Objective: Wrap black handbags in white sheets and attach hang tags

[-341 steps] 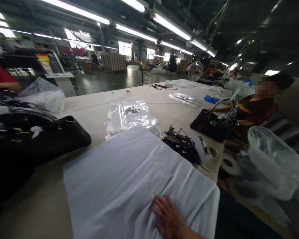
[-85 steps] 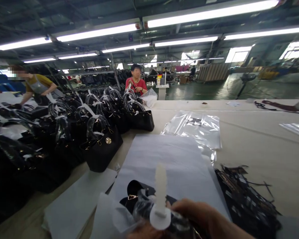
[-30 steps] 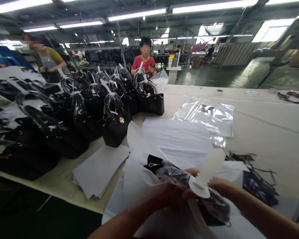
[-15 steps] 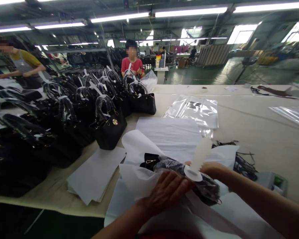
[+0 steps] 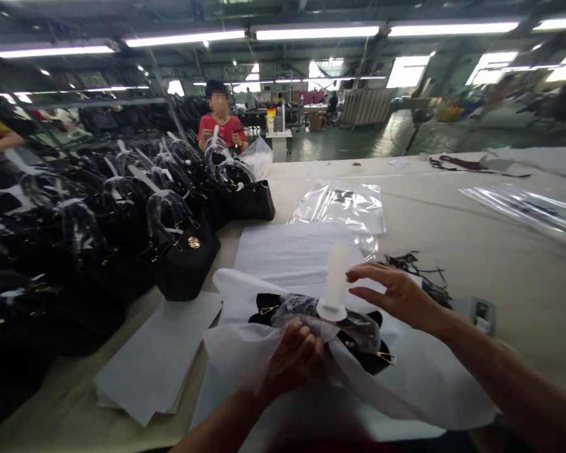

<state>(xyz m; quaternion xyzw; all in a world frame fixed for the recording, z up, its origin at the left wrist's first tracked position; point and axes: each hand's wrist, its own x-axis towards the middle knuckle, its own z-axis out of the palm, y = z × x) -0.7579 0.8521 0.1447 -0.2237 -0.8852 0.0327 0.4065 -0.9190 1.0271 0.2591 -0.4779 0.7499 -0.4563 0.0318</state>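
**Black handbag half wrapped in white paper, both hands on it**

So the black handbag sits on the desk right in front of the person, lying inside a big sheet of white tissue paper that's bunched up around it. Its handles are covered in clear plastic wrap, and a white foam strip stands up from the top of them.

The left hand is on the near side of the bag, fingers curled shut on a fold of the tissue paper, touching the plastic-wrapped handle. The right hand hovers just beside the foam strip, on its right, fingers spread apart and loosely extended, not clamped on anything that I can see.

Around it: a stack of white paper sheets to the left, clear plastic bags farther back, a pile of black tags with strings to the right. Rows of finished black handbags fill the left side of the desk, and a person in a red shirt works at the far end
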